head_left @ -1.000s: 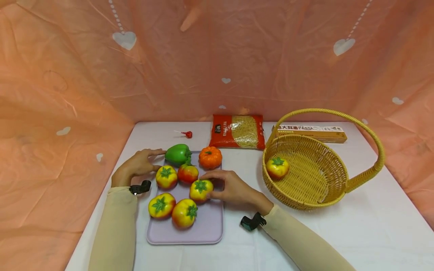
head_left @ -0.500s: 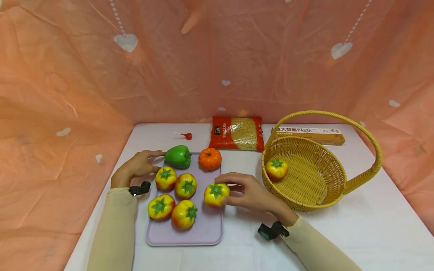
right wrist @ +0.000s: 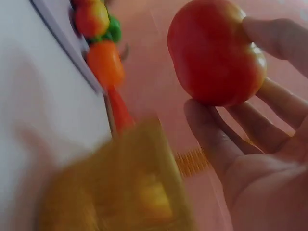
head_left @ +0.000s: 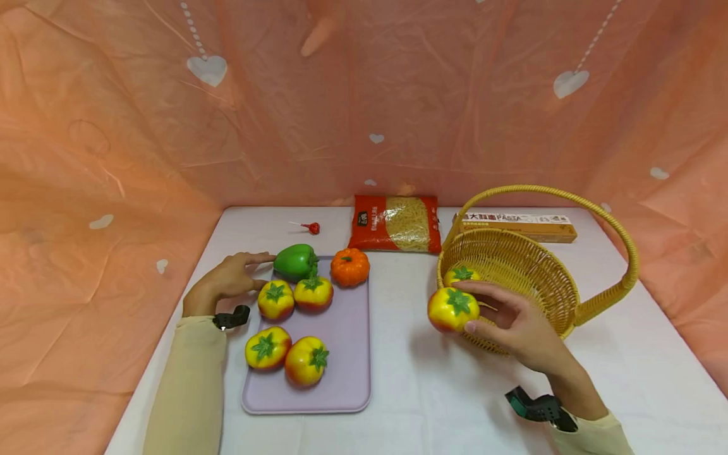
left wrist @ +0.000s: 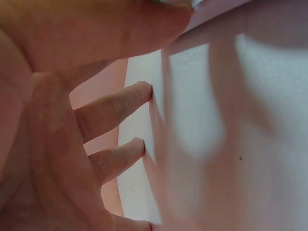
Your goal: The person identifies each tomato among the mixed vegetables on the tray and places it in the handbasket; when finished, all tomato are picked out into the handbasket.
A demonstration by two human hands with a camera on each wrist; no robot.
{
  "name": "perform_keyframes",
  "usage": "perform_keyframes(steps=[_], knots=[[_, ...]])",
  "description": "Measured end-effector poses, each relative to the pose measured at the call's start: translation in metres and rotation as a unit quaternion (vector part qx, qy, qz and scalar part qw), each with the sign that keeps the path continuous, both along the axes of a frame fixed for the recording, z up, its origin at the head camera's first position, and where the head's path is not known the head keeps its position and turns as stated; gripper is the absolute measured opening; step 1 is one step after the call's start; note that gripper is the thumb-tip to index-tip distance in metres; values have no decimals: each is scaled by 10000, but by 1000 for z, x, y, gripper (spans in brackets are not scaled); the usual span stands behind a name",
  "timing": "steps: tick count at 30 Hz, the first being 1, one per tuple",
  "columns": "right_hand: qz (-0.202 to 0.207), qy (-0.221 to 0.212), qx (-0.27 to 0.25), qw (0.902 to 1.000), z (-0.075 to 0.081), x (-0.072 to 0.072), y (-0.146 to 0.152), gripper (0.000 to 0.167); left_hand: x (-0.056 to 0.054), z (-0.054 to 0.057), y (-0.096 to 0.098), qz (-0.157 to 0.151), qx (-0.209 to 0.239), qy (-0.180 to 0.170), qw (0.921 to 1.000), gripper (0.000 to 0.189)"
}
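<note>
A yellow-and-red tomato (head_left: 446, 313) with a green leafy top is pinched between the thumb and fingers of my right hand (head_left: 523, 328). It hangs above the table at the basket's near left rim. In the right wrist view the tomato (right wrist: 214, 53) shows its red underside. The wicker basket (head_left: 560, 284) holds another tomato (head_left: 462, 274), partly hidden by the held one. My left hand (head_left: 222, 284) rests at the lilac tray's left edge, its fingers extended near a green bell pepper (head_left: 294, 262) and a tomato (head_left: 275, 300). In the left wrist view its fingertips touch the white cloth.
The lilac tray (head_left: 341, 366) also bears several tomatoes and a small orange pumpkin (head_left: 350, 267). Behind stand a red pasta bag (head_left: 395, 224), a pasta box (head_left: 546, 227) and a red lollipop (head_left: 313, 228). The basket's tall handle (head_left: 625, 246) arches over it.
My right hand has lifted a tomato off the tray and carried it right to the basket. A neighbouring tomato on the tray has rolled and shifted. The left hand has stayed nearly still.
</note>
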State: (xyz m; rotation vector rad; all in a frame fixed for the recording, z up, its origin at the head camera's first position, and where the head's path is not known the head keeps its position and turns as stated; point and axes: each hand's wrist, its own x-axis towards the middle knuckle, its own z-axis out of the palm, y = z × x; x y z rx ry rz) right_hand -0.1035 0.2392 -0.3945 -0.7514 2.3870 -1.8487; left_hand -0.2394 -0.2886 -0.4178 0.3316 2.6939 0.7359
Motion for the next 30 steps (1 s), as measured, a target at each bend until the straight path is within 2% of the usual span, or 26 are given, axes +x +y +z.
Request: perform_keyframes(steps=[6, 10, 12, 15, 19, 26, 30], knots=[[-785, -45, 10, 9969, 3, 9, 36, 53, 0, -1, 2, 19, -12, 0, 10000, 70], [-1071, -132, 84, 9941, 0, 11, 46, 52, 0, 0, 1, 48, 9, -16, 10000, 70], [-1156, -106, 277, 9929, -2, 11, 48, 51, 0, 0, 1, 63, 17, -34, 10000, 70], [-1331, -105, 836, 9875, -3, 8, 48, 50, 0, 1, 0, 79, 16, -74, 9999, 70], [-1315, -209, 1422, 9808, -3, -1, 45, 49, 0, 1, 0, 68, 25, -48, 10000, 70], [-1118, -264, 1834, 9763, -5, -23, 36, 49, 0, 1, 0, -6, 41, 29, 10000, 70], [-1192, -227, 2090, 9704, -9, -33, 29, 48, 0, 1, -1, 20, 45, 31, 10000, 69]])
